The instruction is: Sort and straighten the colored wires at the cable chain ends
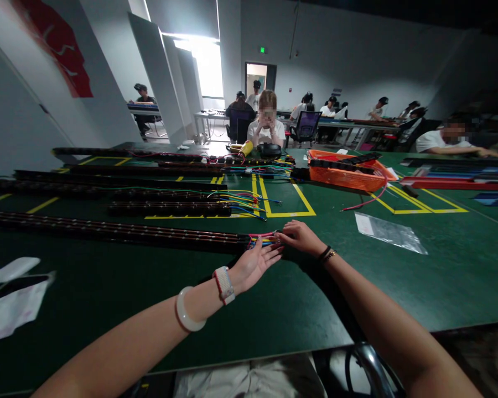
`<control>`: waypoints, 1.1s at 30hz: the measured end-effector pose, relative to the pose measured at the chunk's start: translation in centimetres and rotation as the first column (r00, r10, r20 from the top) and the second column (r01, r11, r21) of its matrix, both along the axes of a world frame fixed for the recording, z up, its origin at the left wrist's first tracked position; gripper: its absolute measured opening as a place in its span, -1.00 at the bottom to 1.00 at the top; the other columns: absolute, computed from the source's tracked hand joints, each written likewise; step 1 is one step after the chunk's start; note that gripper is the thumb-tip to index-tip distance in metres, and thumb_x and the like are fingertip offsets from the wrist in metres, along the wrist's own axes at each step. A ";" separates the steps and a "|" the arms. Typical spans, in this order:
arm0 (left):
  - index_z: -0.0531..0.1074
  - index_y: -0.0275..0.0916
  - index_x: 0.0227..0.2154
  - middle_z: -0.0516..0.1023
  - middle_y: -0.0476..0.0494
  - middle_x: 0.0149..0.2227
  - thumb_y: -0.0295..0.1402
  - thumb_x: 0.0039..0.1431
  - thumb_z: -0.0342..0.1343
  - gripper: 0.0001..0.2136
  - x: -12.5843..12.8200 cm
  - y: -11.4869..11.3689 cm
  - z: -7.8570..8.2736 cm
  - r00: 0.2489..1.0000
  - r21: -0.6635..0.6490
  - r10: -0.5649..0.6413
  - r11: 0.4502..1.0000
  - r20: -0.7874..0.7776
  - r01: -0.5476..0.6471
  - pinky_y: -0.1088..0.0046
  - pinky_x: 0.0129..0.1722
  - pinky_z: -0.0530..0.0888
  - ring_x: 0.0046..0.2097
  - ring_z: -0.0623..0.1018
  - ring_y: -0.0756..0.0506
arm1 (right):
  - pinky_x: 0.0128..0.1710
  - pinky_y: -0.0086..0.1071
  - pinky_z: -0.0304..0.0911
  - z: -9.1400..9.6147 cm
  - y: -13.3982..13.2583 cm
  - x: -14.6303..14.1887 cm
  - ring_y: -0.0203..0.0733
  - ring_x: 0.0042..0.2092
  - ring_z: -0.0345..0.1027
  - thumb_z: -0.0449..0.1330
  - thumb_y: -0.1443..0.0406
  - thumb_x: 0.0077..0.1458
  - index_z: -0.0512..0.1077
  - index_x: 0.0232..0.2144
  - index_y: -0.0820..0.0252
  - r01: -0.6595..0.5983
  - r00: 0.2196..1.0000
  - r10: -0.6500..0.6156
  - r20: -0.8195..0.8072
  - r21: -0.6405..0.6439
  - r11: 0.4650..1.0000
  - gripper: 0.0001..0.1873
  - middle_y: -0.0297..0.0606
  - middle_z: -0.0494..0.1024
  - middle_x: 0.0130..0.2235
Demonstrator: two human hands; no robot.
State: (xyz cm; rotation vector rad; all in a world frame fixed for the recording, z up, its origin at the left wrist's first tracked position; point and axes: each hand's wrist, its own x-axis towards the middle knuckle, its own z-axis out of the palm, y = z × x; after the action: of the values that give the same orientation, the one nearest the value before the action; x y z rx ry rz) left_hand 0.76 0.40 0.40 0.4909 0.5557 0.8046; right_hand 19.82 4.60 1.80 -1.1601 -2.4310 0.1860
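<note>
A long dark bar [157, 232] with brown strips and pale bindings lies along the table, and a bundle of coloured wires [266, 239] comes out of its right end. My left hand [255, 265] is beside this bundle, palm turned up and fingers stretched out; the wires pass by its thumb and fingertips. At the free ends of the wires, my right hand [301, 236] has its fingers closed in a pinch. The fingertips partly hide the wire ends, and exactly how many wires are between them cannot be made out.
Further back lie more dark bars [170, 209] with loose wires [249, 213]. An orange basket [344, 179] stands behind, to the right. A clear plastic bag [390, 233] is at right, white packaging [12, 309] at left. One person [268, 130] sits opposite; another [448, 141] works at right.
</note>
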 end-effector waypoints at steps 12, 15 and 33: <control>0.19 -0.47 0.09 0.30 -0.53 0.13 -0.30 0.31 -0.21 -0.60 0.2 -0.2 0.2 0.999 0.007 0.026 1.000 -0.043 -0.026 0.20 0.15 0.28 0.07 0.44 -0.19 | -0.51 -0.48 -0.04 -1.3 0.6 0.0 -0.38 -0.50 0.08 0.12 -0.09 0.00 0.34 -0.55 0.25 -0.003 0.940 -0.166 -0.296 -0.498 0.867 -0.50 -0.41 0.32 -0.55; 0.27 -0.51 -0.01 0.36 -0.55 0.07 -0.31 0.30 -0.19 -0.63 0.2 -0.4 0.4 0.998 0.022 0.030 0.999 -0.060 -0.029 0.21 0.15 0.29 0.04 0.47 -0.20 | -0.50 -0.47 -0.03 -1.7 0.9 -0.4 -0.37 -0.49 0.09 0.13 -0.10 -0.02 0.35 -0.54 0.25 0.053 0.916 -0.226 -0.331 -0.460 0.887 -0.49 -0.40 0.33 -0.56; 0.31 -0.50 -0.02 0.38 -0.52 0.07 -0.28 0.31 -0.20 -0.62 -0.1 -0.2 0.1 0.997 0.016 -0.060 0.998 -0.043 0.061 0.21 0.19 0.22 0.08 0.44 -0.19 | -0.55 -0.46 -0.05 0.0 1.2 1.4 -0.39 -0.56 0.09 0.04 -0.17 0.01 0.38 -0.59 0.27 0.212 0.918 -0.340 -0.202 -0.473 0.855 -0.39 -0.38 0.32 -0.63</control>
State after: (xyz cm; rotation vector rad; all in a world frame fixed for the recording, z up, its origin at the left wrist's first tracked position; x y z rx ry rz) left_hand 0.64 0.25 0.50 0.5395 0.5706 0.7430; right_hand 21.26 5.79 1.77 -1.5458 -1.9914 0.7922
